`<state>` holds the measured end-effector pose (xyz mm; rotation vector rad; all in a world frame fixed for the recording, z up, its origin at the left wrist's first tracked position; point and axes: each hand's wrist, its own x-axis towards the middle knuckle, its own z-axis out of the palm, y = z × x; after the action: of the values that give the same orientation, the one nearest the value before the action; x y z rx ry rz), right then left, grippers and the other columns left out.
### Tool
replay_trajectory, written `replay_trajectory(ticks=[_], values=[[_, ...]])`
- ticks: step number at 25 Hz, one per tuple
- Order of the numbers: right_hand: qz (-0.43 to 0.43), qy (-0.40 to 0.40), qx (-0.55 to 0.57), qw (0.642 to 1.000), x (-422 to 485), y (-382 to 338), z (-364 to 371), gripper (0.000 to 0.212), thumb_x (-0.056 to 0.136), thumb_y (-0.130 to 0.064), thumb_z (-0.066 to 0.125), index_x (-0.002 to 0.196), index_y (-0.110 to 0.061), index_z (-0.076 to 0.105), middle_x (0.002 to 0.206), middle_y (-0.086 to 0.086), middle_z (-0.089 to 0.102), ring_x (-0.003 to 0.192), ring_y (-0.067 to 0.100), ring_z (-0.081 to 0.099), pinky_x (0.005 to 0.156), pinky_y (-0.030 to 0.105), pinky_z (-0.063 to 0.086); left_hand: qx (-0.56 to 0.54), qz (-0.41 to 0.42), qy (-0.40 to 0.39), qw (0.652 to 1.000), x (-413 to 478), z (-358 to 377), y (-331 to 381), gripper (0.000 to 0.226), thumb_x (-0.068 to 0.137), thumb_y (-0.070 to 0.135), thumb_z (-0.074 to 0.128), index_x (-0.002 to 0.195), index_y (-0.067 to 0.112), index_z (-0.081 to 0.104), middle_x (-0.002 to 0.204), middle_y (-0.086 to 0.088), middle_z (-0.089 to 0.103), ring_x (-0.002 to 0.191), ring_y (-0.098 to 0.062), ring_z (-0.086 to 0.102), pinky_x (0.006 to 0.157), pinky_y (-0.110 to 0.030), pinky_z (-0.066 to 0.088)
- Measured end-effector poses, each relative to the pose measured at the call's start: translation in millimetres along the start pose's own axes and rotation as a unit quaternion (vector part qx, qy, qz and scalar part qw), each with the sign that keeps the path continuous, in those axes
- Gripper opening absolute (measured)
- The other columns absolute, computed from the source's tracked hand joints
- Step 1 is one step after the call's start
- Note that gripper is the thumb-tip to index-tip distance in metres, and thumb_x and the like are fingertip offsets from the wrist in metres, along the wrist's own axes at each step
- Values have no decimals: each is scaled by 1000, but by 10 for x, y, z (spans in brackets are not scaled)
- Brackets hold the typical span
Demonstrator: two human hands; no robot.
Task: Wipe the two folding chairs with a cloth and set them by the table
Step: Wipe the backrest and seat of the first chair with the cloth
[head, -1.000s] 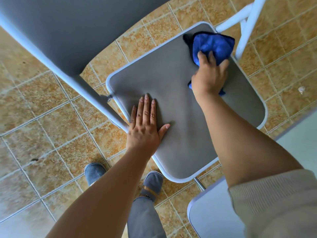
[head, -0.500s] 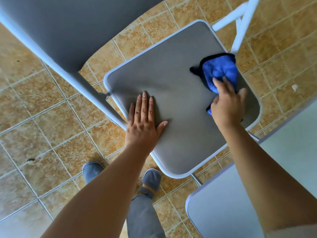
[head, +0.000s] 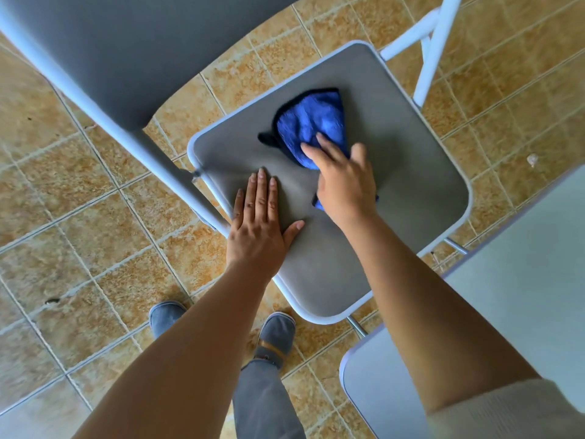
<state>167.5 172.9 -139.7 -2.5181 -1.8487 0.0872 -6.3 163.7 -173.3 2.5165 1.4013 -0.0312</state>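
Observation:
A folding chair with a grey seat [head: 411, 172] and a white tube frame stands open on the tiled floor; its grey backrest [head: 133, 49] fills the top left. My left hand [head: 259, 223] lies flat on the seat's near left edge, fingers straight. My right hand [head: 343, 182] presses a blue cloth [head: 311, 122] with a dark border onto the middle of the seat, fingers spread over it. A second grey seat [head: 376, 394] with a white rim shows at the bottom right, partly hidden by my right arm.
A pale table top [head: 522, 280] runs along the right edge. The floor is orange-brown tile [head: 79, 201]. My feet in grey slippers [head: 275, 334] stand just below the seat. White chair legs [head: 433, 49] cross at the top right.
My right hand has swept the cloth from the seat's far right side toward the middle, closer to my left hand. The left hand has stayed flat in place.

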Motion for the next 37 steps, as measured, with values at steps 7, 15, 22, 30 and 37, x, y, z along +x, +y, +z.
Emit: replay_trajectory(ticks=[7,15,22,30,37], values=[[302,51,-15,952,-657,1051,-70,55,81,-9,43,133,-24,53,139,1,53,107,41,47,87,46,46,1,1,-4,1000,2,1,-30,84,94,65,25,152,6,11,160,-13,7,148,-26,8,121,-41,10],[216,14,50,975,-1225,-559,-72,64,70,-8,63,132,-25,54,141,6,51,87,32,51,69,35,42,-60,-5,-58,996,27,-126,-55,71,96,54,9,153,12,5,161,-6,-2,149,-18,-4,121,-35,-3],[184,-63,-11,981,-1599,-135,-264,67,69,-7,59,133,-28,51,142,4,50,81,32,49,65,35,41,-101,3,-81,992,34,-206,-104,66,98,51,12,153,17,0,161,0,-10,147,-12,-11,120,-30,-7],[278,-23,37,960,-618,-183,-146,55,84,-13,42,138,-25,46,150,8,38,111,42,44,78,43,45,-88,12,-91,992,36,-171,-129,70,96,56,8,153,17,-4,160,0,-12,147,-13,-13,119,-31,-7],[117,-41,-26,992,-1295,-71,-184,69,69,-7,61,134,-30,49,145,2,47,85,33,48,65,35,39,-87,7,-97,991,42,-195,-103,76,92,61,6,152,16,-6,161,-1,-12,147,-13,-13,120,-33,-5]])
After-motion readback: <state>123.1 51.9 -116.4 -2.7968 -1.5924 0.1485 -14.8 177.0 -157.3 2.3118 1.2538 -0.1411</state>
